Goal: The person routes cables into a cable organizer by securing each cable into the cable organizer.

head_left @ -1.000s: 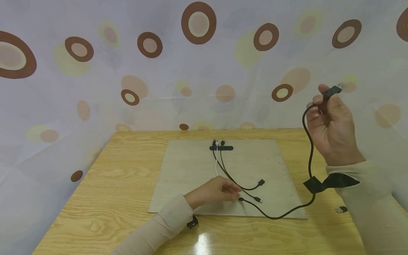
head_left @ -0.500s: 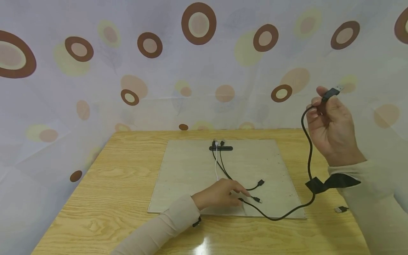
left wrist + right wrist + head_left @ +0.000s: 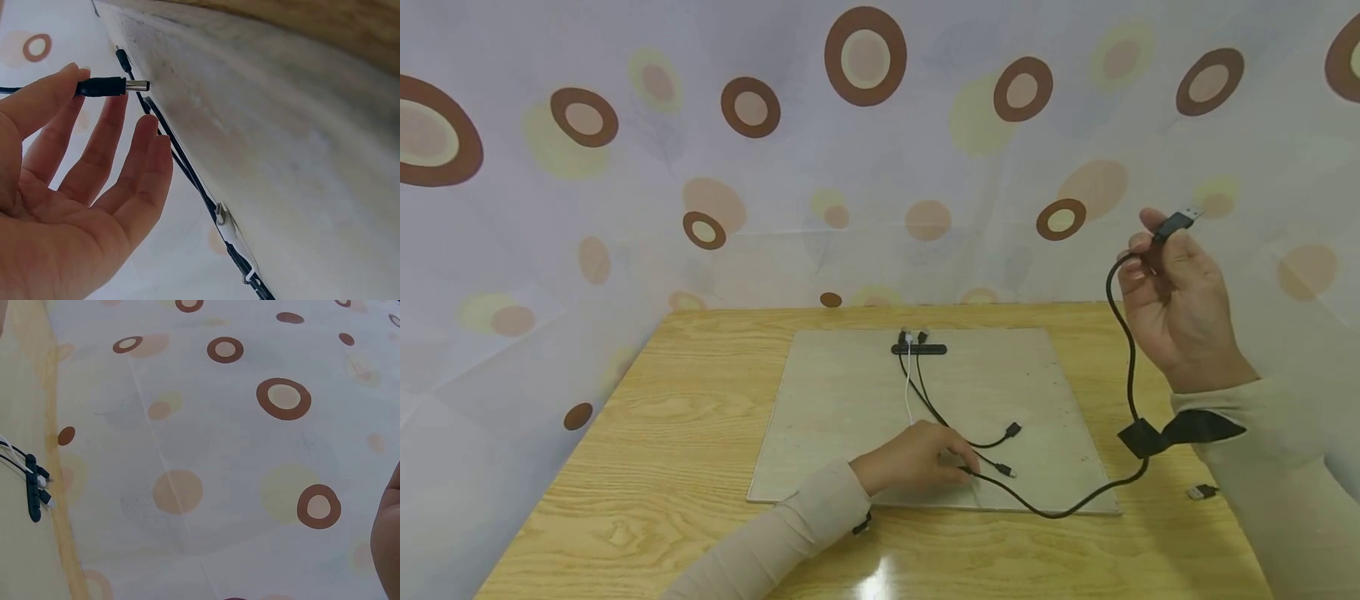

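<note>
A black USB cable [image 3: 1131, 367] runs from one hand to the other. In the head view my right hand [image 3: 1183, 308] is raised at the right and pinches its USB-A plug [image 3: 1176, 223], metal end pointing up and right. My left hand [image 3: 913, 458] is low over the front of the pale board [image 3: 835, 400]. The left wrist view shows thumb and index finger pinching the cable's round barrel plug [image 3: 103, 87], its metal tip bare, the other fingers loosely bent. Only an edge of the right hand appears in the right wrist view.
A black cable clip [image 3: 932, 350] at the board's back holds several cables, one of them white [image 3: 907, 392]. Two black connectors lie on the board, one larger [image 3: 1012, 429], one small [image 3: 1006, 471]. Another USB plug [image 3: 1201, 492] lies on the wooden table [image 3: 655, 417] by the right sleeve.
My left hand has moved slightly right to the cable's barrel plug, and its fingers have closed on it. My right hand has sunk a little, still holding the USB plug.
</note>
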A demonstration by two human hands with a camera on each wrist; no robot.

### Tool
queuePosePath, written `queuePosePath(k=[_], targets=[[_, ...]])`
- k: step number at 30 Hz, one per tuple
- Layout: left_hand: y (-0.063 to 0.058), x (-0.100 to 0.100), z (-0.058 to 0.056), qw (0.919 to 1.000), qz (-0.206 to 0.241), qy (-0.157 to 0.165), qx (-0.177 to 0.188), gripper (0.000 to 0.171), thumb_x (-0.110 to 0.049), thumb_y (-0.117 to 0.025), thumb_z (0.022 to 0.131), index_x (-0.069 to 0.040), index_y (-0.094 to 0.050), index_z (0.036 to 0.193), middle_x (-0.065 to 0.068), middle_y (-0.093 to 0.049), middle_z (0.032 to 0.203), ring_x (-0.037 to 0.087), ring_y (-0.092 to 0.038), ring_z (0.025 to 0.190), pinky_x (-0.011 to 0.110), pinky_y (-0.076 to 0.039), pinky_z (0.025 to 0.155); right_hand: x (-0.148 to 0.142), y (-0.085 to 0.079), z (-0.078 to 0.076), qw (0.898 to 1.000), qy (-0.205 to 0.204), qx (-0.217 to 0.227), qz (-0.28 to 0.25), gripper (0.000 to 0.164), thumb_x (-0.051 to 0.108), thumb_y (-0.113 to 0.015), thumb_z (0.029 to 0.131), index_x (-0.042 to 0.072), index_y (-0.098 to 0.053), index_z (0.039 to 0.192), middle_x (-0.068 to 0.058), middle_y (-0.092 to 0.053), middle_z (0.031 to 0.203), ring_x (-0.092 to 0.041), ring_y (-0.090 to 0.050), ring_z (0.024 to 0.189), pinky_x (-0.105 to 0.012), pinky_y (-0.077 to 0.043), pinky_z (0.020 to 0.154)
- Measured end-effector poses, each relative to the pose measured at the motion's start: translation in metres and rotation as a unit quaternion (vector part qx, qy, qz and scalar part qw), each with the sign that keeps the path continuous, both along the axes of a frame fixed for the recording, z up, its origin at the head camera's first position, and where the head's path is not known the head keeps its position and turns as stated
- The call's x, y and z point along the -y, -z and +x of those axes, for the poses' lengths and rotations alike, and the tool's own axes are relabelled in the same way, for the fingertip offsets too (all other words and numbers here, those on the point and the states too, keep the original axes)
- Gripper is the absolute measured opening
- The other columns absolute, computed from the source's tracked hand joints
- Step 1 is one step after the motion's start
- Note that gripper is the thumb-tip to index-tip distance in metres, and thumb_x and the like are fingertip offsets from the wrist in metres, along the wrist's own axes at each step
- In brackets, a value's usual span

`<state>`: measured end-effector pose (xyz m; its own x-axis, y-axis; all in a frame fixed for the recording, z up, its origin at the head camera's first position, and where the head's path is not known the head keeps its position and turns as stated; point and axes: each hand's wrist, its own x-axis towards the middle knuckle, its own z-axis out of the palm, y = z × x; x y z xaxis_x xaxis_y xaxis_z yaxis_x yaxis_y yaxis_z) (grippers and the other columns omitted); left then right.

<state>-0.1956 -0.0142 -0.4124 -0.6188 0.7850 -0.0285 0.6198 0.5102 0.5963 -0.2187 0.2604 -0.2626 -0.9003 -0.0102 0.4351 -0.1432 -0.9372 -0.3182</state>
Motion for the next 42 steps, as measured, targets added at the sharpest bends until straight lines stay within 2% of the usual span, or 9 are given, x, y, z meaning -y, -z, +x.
queuePosePath(k=[5,13,21,25,29,32,38,42], targets=[[-0.001,0.003,0.001,1.0000,0.003,0.002,-0.004,0.014,-0.018,-0.070,0.089,-0.021,-0.074,0.103,-0.009,-0.068,0.114,0.003,-0.060,0.106,0.016,-0.044,0.091,-0.001,0.003,0.000,1.000,-0.009,-0.001,-0.009,0.031,0.006,-0.042,0.099,-0.015,-0.050,0.120,-0.026,-0.057,0.089,-0.032,-0.058,0.079,-0.035,-0.052,0.064],[0.000,0.012,-0.002,0.9988,0.042,-0.021,0.014,0.017,-0.016,-0.065,0.092,-0.022,-0.074,0.106,-0.010,-0.068,0.113,-0.001,-0.060,0.102,0.016,-0.046,0.089,-0.002,0.007,0.000,1.000,-0.011,-0.004,0.000,0.033,0.007,-0.041,0.099,-0.015,-0.048,0.122,-0.026,-0.057,0.090,-0.032,-0.058,0.081,-0.035,-0.052,0.066],[-0.003,0.025,-0.004,0.9946,0.085,-0.055,0.022,0.018,-0.016,-0.067,0.091,-0.021,-0.074,0.107,-0.012,-0.070,0.109,-0.001,-0.060,0.102,0.018,-0.047,0.089,-0.002,0.011,-0.003,0.998,0.016,0.000,0.059,0.032,0.007,-0.042,0.098,-0.013,-0.050,0.122,-0.025,-0.061,0.092,-0.029,-0.058,0.081,-0.031,-0.052,0.067],[-0.004,0.032,-0.004,0.9935,0.090,-0.067,0.020,0.017,-0.016,-0.068,0.090,-0.020,-0.075,0.105,-0.012,-0.071,0.106,-0.001,-0.061,0.100,0.019,-0.047,0.089,-0.005,0.017,-0.002,0.995,0.002,0.005,0.095,0.033,0.008,-0.040,0.100,-0.013,-0.051,0.123,-0.024,-0.060,0.097,-0.030,-0.057,0.082,-0.032,-0.052,0.071],[-0.003,0.040,-0.005,0.9924,0.091,-0.080,0.023,0.016,-0.016,-0.069,0.090,-0.020,-0.075,0.103,-0.011,-0.071,0.104,0.001,-0.061,0.099,0.022,-0.048,0.089,-0.008,0.021,-0.003,0.990,-0.018,0.009,0.143,0.032,0.007,-0.036,0.103,-0.012,-0.053,0.123,-0.022,-0.061,0.101,-0.029,-0.058,0.084,-0.032,-0.052,0.076],[0.001,0.047,-0.005,0.9916,0.090,-0.089,0.025,0.015,-0.015,-0.069,0.090,-0.019,-0.076,0.103,-0.010,-0.072,0.104,0.004,-0.062,0.100,0.024,-0.048,0.090,-0.010,0.024,-0.003,0.983,-0.018,0.017,0.180,0.032,0.004,-0.034,0.104,-0.011,-0.056,0.122,-0.020,-0.062,0.099,-0.027,-0.058,0.086,-0.030,-0.052,0.077],[0.005,0.058,-0.006,0.9886,0.102,-0.108,0.028,0.014,-0.012,-0.069,0.089,-0.016,-0.075,0.101,-0.006,-0.072,0.102,0.007,-0.064,0.098,0.021,-0.049,0.087,-0.013,0.026,-0.002,0.965,0.031,0.052,0.255,0.031,0.013,-0.045,0.101,-0.004,-0.058,0.123,-0.014,-0.061,0.101,-0.020,-0.056,0.092,-0.025,-0.050,0.081],[0.003,0.065,-0.006,0.9876,0.100,-0.117,0.030,0.014,-0.011,-0.070,0.088,-0.017,-0.076,0.099,-0.007,-0.072,0.102,0.008,-0.063,0.099,0.021,-0.050,0.086,-0.011,0.027,-0.004,0.948,0.070,0.072,0.304,0.035,0.022,-0.050,0.098,-0.001,-0.057,0.123,-0.010,-0.062,0.102,-0.018,-0.056,0.092,-0.022,-0.049,0.081]])
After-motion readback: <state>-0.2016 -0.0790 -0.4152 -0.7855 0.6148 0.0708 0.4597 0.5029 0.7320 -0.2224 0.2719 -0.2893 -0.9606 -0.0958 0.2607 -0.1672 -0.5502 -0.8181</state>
